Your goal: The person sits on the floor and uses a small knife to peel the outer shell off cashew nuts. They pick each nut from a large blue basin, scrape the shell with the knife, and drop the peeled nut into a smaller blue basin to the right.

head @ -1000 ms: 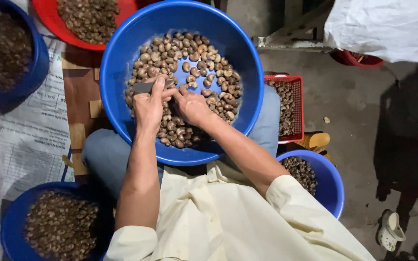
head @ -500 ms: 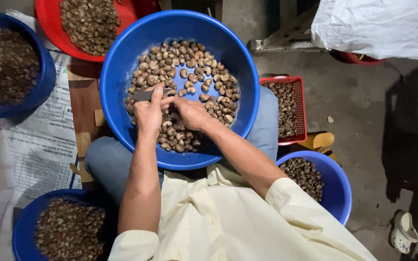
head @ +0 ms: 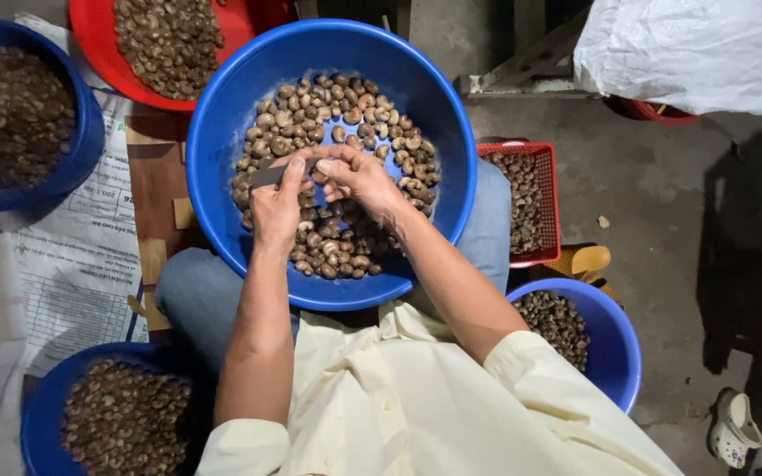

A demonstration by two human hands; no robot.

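Observation:
A large blue basin [head: 222,132] rests on my lap, holding several brown cashew nuts [head: 354,115] in their shells. Over its middle, my left hand [head: 275,207] grips a small flat knife [head: 268,175] whose blade points left. My right hand [head: 354,176] is closed beside it, fingertips pinched on a nut that meets the knife and the left thumb. The nut itself is mostly hidden by my fingers.
A red basin [head: 99,44] of nuts sits at the top, a blue basin [head: 81,141] of dark nuts at the top left, another blue basin [head: 41,405] at the lower left. A red basket [head: 544,159] and a blue bowl [head: 615,339] stand on the right. White sack [head: 690,53] top right.
Both hands stay together over the basin; the fingers have shifted slightly around the nut. The view has drifted a little.

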